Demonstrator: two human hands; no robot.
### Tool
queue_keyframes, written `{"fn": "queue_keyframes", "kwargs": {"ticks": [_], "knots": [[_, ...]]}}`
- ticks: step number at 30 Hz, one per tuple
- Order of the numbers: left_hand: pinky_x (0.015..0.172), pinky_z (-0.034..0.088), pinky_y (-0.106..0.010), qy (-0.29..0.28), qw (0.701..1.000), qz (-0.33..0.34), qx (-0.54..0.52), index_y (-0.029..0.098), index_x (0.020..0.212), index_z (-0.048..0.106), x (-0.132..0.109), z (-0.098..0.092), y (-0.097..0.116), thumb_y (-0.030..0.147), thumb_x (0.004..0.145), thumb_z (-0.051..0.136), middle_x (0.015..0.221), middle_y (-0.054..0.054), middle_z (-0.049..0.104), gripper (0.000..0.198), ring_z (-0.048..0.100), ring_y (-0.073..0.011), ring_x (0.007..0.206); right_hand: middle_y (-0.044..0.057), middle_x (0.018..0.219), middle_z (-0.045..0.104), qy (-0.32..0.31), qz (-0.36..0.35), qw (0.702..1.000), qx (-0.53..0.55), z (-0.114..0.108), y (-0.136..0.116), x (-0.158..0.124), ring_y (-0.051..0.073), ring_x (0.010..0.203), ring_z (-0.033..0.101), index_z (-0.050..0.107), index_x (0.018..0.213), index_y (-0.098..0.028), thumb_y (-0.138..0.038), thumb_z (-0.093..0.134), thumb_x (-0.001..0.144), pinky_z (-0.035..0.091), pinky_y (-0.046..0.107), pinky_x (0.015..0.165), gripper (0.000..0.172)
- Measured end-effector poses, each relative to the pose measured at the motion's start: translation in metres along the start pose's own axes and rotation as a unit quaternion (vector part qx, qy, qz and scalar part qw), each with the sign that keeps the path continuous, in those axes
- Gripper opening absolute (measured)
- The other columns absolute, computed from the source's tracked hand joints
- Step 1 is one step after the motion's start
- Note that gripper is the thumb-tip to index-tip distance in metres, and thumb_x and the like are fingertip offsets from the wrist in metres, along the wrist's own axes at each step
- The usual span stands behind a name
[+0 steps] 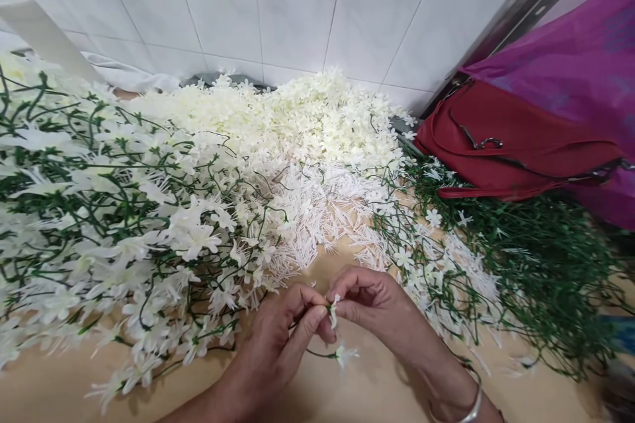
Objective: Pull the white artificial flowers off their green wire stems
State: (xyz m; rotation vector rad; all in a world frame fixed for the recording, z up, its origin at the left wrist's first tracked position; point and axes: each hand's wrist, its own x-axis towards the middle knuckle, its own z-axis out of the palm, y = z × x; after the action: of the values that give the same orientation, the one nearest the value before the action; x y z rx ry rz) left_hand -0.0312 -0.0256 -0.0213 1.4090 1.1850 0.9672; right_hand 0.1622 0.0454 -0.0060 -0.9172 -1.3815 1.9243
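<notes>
My left hand (278,344) and my right hand (377,307) meet low in the middle of the view, fingertips pinched together. Between them is a thin green artificial stem (322,351) with a small white flower (346,355) at its lower end. Both hands pinch a white flower piece (333,310) at the stem's top. A silver bangle (472,406) sits on my right wrist. Finished flower sprigs (124,225) lie heaped just to the left of my hands.
A pile of loose cream flower heads (297,119) lies at the back, white stamen pieces (317,211) in the middle, bare green stems (536,258) on the right. A red handbag (510,145) and purple cloth (585,66) rest at the right against a tiled wall.
</notes>
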Motion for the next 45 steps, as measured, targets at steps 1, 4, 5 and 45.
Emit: {"fn": "queue_keyframes", "kwargs": {"ticks": [1,4,5,45], "knots": [[0.077,0.051,-0.026,0.001,1.0,-0.004,0.005,0.022,0.093,0.063,0.0,0.0,-0.001,0.04,0.108,0.049,0.082,-0.002,0.077,0.028,0.072,-0.016,0.078,-0.001,0.072,0.069,0.003,-0.005,1.0,-0.005,0.001,0.0,0.0,0.015,0.068,0.067,0.073,0.08,-0.021,-0.042,0.088,0.08,0.056,0.028,0.068,0.026],[0.077,0.052,-0.027,0.002,1.0,-0.014,-0.002,0.022,0.093,0.063,-0.002,0.001,-0.004,0.042,0.109,0.048,0.083,-0.002,0.077,0.029,0.074,-0.0164,0.079,0.0,0.073,0.068,0.012,-0.023,1.0,-0.011,0.003,0.002,0.002,0.015,0.067,0.067,0.072,0.078,-0.021,-0.045,0.088,0.08,0.058,0.029,0.066,0.028],[0.077,0.052,-0.026,0.002,1.0,-0.016,-0.009,0.022,0.094,0.063,-0.002,0.001,-0.005,0.043,0.109,0.048,0.083,-0.002,0.077,0.03,0.074,-0.0164,0.079,0.0,0.073,0.068,0.014,-0.027,0.999,-0.008,0.004,0.003,0.002,0.015,0.066,0.067,0.073,0.079,-0.022,-0.044,0.087,0.081,0.058,0.028,0.065,0.027],[0.088,0.05,-0.027,0.205,0.8,0.247,0.507,0.024,0.114,0.069,-0.099,-0.098,0.006,0.011,0.098,0.062,0.094,-0.002,0.075,0.021,0.071,-0.0162,0.085,0.01,0.105,0.07,0.406,-0.327,0.703,-0.483,-0.044,0.001,0.006,0.026,0.105,0.065,0.071,0.102,-0.02,-0.027,0.064,0.098,0.051,0.046,0.1,0.011]]}}
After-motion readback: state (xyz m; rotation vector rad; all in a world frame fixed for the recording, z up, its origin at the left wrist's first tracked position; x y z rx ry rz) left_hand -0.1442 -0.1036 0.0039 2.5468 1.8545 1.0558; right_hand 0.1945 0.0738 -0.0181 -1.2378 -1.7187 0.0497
